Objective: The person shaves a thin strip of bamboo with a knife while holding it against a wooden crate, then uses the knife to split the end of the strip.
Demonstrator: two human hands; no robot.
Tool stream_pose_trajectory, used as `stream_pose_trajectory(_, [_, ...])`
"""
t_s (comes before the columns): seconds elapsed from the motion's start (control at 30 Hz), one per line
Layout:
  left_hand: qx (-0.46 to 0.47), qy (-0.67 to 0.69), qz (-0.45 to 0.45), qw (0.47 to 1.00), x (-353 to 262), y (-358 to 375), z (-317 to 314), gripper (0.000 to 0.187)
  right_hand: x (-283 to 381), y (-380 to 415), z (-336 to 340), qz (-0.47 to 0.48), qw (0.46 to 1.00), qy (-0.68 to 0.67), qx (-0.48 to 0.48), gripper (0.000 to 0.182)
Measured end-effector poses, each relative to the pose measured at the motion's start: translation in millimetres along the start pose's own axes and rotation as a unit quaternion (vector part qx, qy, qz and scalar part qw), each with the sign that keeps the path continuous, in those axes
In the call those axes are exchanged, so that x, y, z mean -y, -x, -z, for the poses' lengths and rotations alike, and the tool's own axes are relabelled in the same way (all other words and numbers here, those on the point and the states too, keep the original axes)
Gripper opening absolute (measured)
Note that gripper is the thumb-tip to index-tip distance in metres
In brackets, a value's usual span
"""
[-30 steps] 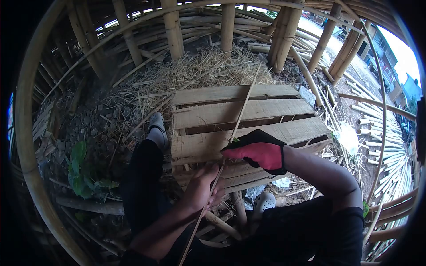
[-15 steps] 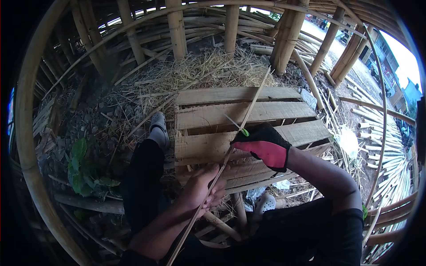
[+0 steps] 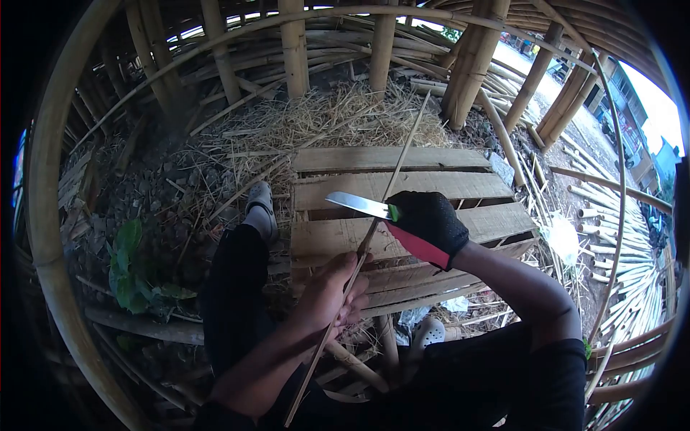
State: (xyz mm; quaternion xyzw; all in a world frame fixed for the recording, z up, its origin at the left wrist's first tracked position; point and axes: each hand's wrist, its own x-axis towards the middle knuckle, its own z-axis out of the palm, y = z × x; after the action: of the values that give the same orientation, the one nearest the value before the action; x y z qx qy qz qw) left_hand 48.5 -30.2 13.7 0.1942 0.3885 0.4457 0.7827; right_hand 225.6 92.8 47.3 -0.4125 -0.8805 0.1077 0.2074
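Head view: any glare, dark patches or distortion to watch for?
Head view, right: sky washed out; head view, left: ground dim; head view, edges: strong wide-lens bending, black surround; head view, middle: knife blade pale, outline reads clearly.

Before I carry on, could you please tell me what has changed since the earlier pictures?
The right hand has moved forward along the thin strip, away from the left hand, turning its glove's black back up. Its knife now shows broadside, pointing left. Nothing was visibly let go; the left hand still grips the strip, and the slatted wooden platform is unchanged.
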Motion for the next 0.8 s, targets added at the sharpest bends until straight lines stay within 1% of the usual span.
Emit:
stream_pose_trajectory(0.03, [0.004, 0.002, -0.006, 1.000, -0.2, -0.9, 0.8, 0.038, 1.5, -2.6, 0.8, -0.028, 0.999, 0.013, 0.017, 0.019])
stream_pose_trajectory(0.07, [0.004, 0.002, -0.008, 1.000, -1.4, -0.4, -0.4, 0.038, -2.3, -4.3, -4.0, -0.026, 0.999, 0.013, 0.016, 0.019])
stream_pose_trajectory(0.13, [-0.001, 0.003, -0.034, 0.999, -3.8, 2.1, -4.3, 0.037, -17.9, -7.2, -18.3, 0.039, 0.992, 0.016, -0.120, 0.017])
stream_pose_trajectory(0.2, [0.003, 0.001, -0.031, 1.000, -0.8, 11.9, -2.9, 0.037, -46.2, -38.0, 12.6, -0.069, 0.976, 0.087, -0.186, 0.021])
stream_pose_trajectory(0.27, [0.009, -0.001, -0.033, 0.999, -7.5, 13.1, 5.4, 0.037, -45.8, -41.5, 44.1, -0.159, 0.978, 0.010, -0.135, 0.026])
stream_pose_trajectory(0.3, [0.008, 0.003, -0.019, 1.000, -16.2, 9.5, 14.6, 0.037, -34.2, -37.2, 47.4, -0.077, 0.988, 0.093, -0.101, 0.030])
stream_pose_trajectory(0.33, [0.007, 0.010, -0.001, 1.000, -20.7, 7.6, 20.5, 0.037, -22.6, -29.3, 47.6, -0.102, 0.993, -0.025, -0.044, 0.033])
stream_pose_trajectory(0.4, [0.018, 0.025, 0.000, 1.000, -26.0, 7.2, 21.2, 0.036, -25.0, -31.5, 45.9, -0.072, 0.997, -0.020, 0.022, 0.035])
stream_pose_trajectory(0.43, [0.010, 0.027, -0.005, 1.000, -26.7, 7.8, 21.6, 0.036, -25.0, -34.4, 44.6, -0.180, 0.978, -0.088, 0.051, 0.038])
stream_pose_trajectory(0.47, [-0.001, 0.029, -0.009, 1.000, -26.4, 9.2, 21.9, 0.036, -30.4, -35.8, 41.5, -0.179, 0.978, -0.090, 0.050, 0.038])
stream_pose_trajectory(0.53, [-0.010, 0.036, -0.005, 0.999, -22.2, 12.4, 20.9, 0.036, -40.5, -36.3, 34.8, -0.134, 0.988, -0.079, 0.000, 0.036])
stream_pose_trajectory(0.57, [-0.015, 0.030, -0.010, 0.999, -21.0, 13.8, 20.6, 0.035, -43.4, -37.0, 33.9, -0.133, 0.988, -0.081, -0.001, 0.036])
stream_pose_trajectory(0.63, [-0.022, 0.024, -0.014, 0.999, -21.5, 15.9, 22.0, 0.035, -43.5, -38.1, 34.1, -0.179, 0.981, -0.066, 0.019, 0.036])
stream_pose_trajectory(0.67, [-0.006, 0.025, -0.014, 1.000, -22.6, 16.7, 23.7, 0.035, -47.2, -39.5, 31.8, -0.179, 0.981, -0.067, 0.020, 0.036])
stream_pose_trajectory(0.73, [0.010, 0.024, -0.012, 1.000, -24.5, 17.0, 25.0, 0.034, -58.9, -41.5, 23.9, -0.154, 0.986, 0.059, -0.027, 0.041])
stream_pose_trajectory(0.77, [0.020, 0.018, -0.009, 1.000, -25.7, 17.0, 25.0, 0.034, -63.7, -39.4, 21.8, -0.157, 0.986, 0.058, -0.026, 0.041])
stream_pose_trajectory(0.8, [0.030, 0.011, -0.006, 0.999, -26.5, 17.3, 25.1, 0.034, -66.7, -36.8, 19.8, -0.150, 0.988, 0.022, -0.029, 0.044])
